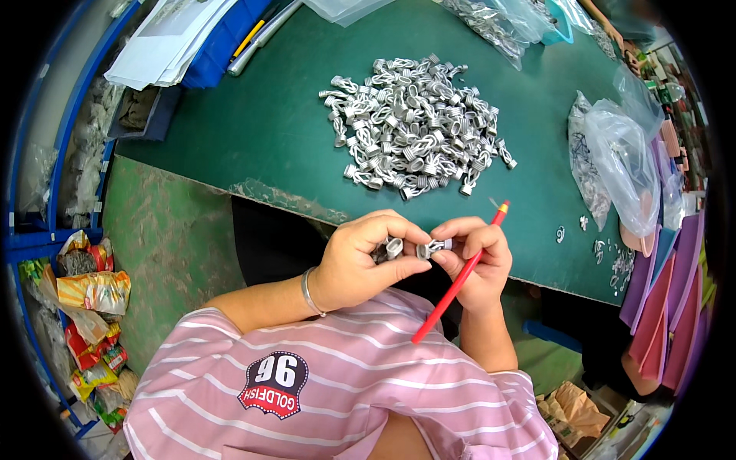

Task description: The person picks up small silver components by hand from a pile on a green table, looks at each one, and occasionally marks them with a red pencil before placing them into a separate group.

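Observation:
My left hand (366,253) is curled around a few small silver-grey metal fittings (393,248) with ribbed ends and open loops. Another metal fitting (435,247) sits pinched between the fingertips of my right hand (484,257), with its near end touching the left fingertips. A slim red pen-like tool (452,295) also lies in my right hand, slanting across the fingers with its yellow-collared, thin-tipped end up and outward. Beyond both hands, a heap of the same fittings (414,126) spreads over the green table (261,130). Part of what my left palm holds is hidden.
Clear plastic bags (625,146) and small loose metal pieces (621,268) lie at the right of the table. A blue bin (222,46) with papers stands far left. Purple and pink dividers (667,299) line the right edge; blue shelving (54,153) is on the left.

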`<state>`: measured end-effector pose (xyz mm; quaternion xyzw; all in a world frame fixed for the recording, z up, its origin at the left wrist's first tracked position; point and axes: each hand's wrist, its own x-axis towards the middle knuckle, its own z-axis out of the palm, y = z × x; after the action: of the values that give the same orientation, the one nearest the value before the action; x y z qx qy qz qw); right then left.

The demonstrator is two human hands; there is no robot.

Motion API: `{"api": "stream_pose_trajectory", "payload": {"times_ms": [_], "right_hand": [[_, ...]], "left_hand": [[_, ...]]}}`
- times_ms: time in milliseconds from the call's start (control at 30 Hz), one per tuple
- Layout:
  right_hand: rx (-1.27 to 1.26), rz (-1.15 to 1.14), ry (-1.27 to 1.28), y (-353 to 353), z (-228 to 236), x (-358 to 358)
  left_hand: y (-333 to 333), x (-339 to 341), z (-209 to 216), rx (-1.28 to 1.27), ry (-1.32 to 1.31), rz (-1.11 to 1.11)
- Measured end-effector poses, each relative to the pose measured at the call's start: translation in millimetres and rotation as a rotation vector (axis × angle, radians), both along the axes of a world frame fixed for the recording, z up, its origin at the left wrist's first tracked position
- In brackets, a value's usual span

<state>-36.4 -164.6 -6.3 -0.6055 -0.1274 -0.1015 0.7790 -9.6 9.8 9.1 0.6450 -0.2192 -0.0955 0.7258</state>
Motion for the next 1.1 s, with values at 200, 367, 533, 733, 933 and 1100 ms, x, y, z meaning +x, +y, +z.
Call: {"api": "stream_pose_trajectory", "payload": {"times_ms": [200, 367, 533, 733, 933, 1100], "right_hand": [[-0.093, -0.170, -0.154, 11.9, 7.6, -5.1], [-0.222, 0.017, -0.280, 5.9, 20.8, -0.8], [-0.607, -0.471, -0.106, -22.5, 10.3, 18.8], [-0.985, -0.536, -0.069, -25.0, 6.1, 42.8], [-0.931, -0.602, -0.045, -30.9, 3.8, 36.2], [-0.112, -0.312, 0.274, -32.0, 13.4, 18.2]], "left_hand": [[1.3, 0.4, -8.0, -0.232, 0.646, -0.163], [2.7, -0.7, -8.6, -0.374, 0.898, -0.238], [28.9, -7.4, -26.7, -0.503, 1.120, -0.445], [27.8, -14.7, -71.7, -0.086, 1.093, 0.012], [34.0, -11.3, -95.2, 0.250, 0.841, -0.236], [33.2, -3.9, -36.3, 0.317, 0.612, -0.545]]}}
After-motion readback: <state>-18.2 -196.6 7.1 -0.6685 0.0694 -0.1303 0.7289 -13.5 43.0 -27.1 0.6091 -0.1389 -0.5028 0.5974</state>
